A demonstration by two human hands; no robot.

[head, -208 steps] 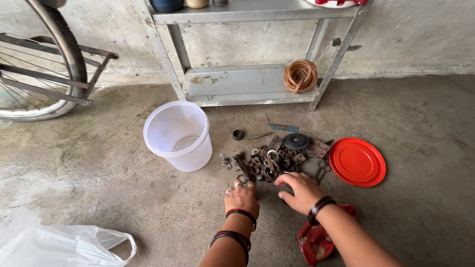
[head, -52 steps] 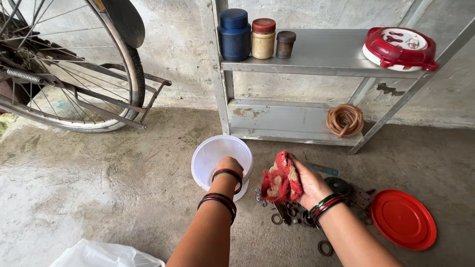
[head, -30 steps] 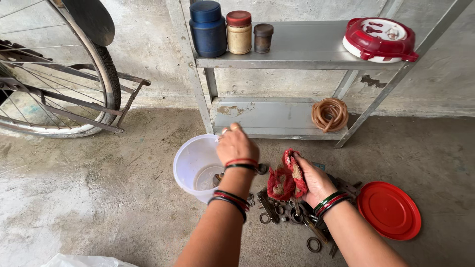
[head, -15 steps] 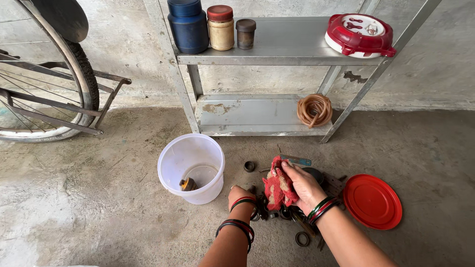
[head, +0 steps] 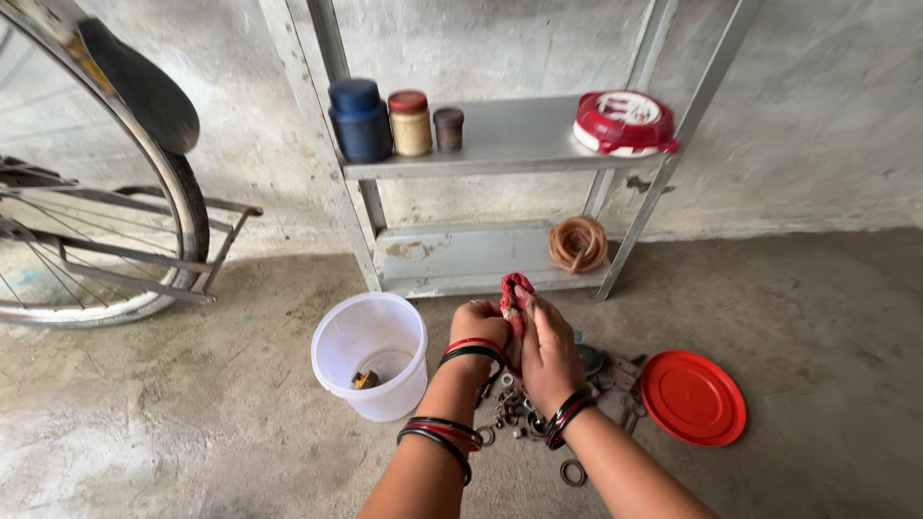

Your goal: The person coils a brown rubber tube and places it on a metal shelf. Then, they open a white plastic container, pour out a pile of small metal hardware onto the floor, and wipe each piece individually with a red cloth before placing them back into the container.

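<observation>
Red cloth, a crumpled woven rag (head: 513,293), sits pressed between my two hands just right of the round white plastic bucket (head: 370,354). My left hand (head: 478,327) is clenched around its lower part, and my right hand (head: 544,348) lies flat against it with the fingers closed over the fabric; both are grasping the rag, raised above the floor. Whether anything is wrapped inside it I cannot tell.

The bucket stands open, its thin rim smooth and translucent, with one small brownish metal piece (head: 364,380) lying at the bottom. To the right of the bucket, under my wrists, a scatter of dark rusty metal parts (head: 514,408), rings, plates and washers, lies on the rough grey concrete floor (head: 192,423). One loose metal ring (head: 573,472) rests at the near edge of that scatter. Further right of the bucket lies a flat round red plastic lid (head: 692,397), just beside the parts.

Left of the bucket and in front of it the floor is bare, mottled concrete. Behind the bucket stands a grey metal shelf rack (head: 500,159), holding a coil of brown rubber tubing (head: 578,244) low down. Far left of the bucket stands a spoked bicycle wheel (head: 115,231).
</observation>
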